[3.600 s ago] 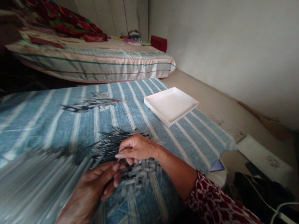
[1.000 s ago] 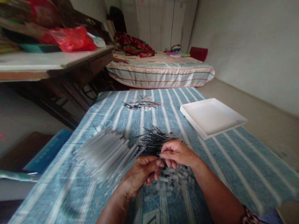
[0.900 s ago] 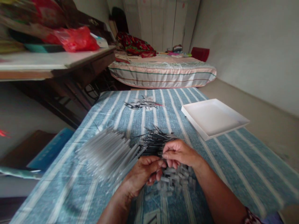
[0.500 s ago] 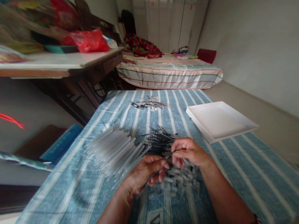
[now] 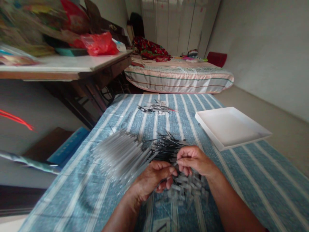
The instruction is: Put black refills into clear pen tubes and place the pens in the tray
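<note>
My left hand (image 5: 152, 178) and my right hand (image 5: 194, 159) meet fingertip to fingertip over a blue striped cloth (image 5: 241, 167). Both are pinched closed on small parts that I cannot make out. Under them lies a heap of short clear plastic pieces (image 5: 184, 191). Just beyond my fingers sits a pile of thin dark rods (image 5: 166, 146). A bundle of long clear tubes (image 5: 119, 154) lies to the left of my left hand.
A white shallow tray (image 5: 231, 127) rests on the cloth at the right. A smaller pile of dark parts (image 5: 155, 108) lies farther back. A wooden table (image 5: 72, 66) with red bags stands at the left, a bed (image 5: 178, 75) behind, a blue box (image 5: 69, 146) on the floor.
My view has swung left and settled since the oldest frame. My hands stay together over the pile; the right hand's fingers have shifted slightly toward the left hand's.
</note>
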A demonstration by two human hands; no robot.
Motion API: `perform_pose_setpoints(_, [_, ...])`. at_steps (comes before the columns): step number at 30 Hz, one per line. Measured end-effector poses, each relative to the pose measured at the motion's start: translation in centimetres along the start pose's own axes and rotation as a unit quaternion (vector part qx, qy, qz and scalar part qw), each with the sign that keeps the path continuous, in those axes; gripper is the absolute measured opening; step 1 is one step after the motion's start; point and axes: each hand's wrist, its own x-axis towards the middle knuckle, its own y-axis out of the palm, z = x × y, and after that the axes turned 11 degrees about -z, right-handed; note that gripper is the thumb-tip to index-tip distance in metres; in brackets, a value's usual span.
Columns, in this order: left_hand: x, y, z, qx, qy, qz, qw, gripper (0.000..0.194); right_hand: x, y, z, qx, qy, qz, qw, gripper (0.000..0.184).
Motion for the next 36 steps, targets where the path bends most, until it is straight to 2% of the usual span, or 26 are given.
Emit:
perform_pose_setpoints(4, [0.0,-0.7,-0.3,0.041,0.023,-0.017,0.999,0.030,0.3,-1.6,0.5,0.061,-0.024,-0.134,0.989,0.023])
perform_pose_setpoints(8, [0.0,-1.8,-0.9,0.093,0.057,-0.073,0.991,0.029,0.9,-3.2,0.6,0.144,-0.062,-0.264,0.952,0.022])
perform_pose_setpoints(11, [0.0,-2.5,-1.2,0.103,0.070,-0.102,0.987,0.029,1.3,-3.9,0.3,0.172,-0.085,-0.331,0.924,0.024])
perform_pose_setpoints(13, [0.1,-2.7,-1.2,0.076,0.078,-0.127,0.986,0.027,1.5,-4.1,0.1,0.150,-0.078,-0.354,0.920,0.026])
perform_pose_setpoints(17, [0.1,-2.2,-1.3,-0.043,0.113,-0.172,0.978,0.028,1.6,-3.8,-0.4,0.001,-0.001,-0.334,0.942,0.028])
perform_pose_setpoints(19, [0.2,-1.7,-1.4,-0.114,0.131,-0.180,0.968,0.027,1.5,-3.5,-0.5,-0.060,0.009,-0.324,0.944,0.028])
perform_pose_setpoints(22, [0.3,-1.1,-1.5,-0.204,0.164,-0.181,0.948,0.026,1.4,-3.1,-0.5,-0.102,-0.025,-0.313,0.944,0.025])
perform_pose_setpoints(25, [0.6,-0.9,-1.5,-0.263,0.190,-0.187,0.927,0.025,1.3,-2.7,-0.5,-0.169,-0.047,-0.264,0.948,0.025])
perform_pose_setpoints(29, [1.0,-0.8,-1.2,-0.314,0.204,-0.199,0.906,0.025,1.1,-2.2,-0.4,-0.278,-0.073,-0.209,0.935,0.037])
perform_pose_setpoints(33, [1.0,0.1,-1.5,-0.347,0.218,-0.206,0.889,0.023,0.4,-0.4,0.5,-0.285,-0.123,-0.198,0.930,0.038])
perform_pose_setpoints(36, [1.0,1.0,-2.1,-0.367,0.227,-0.212,0.877,0.022,-0.5,2.1,1.1,-0.275,-0.121,-0.099,0.949,0.029])
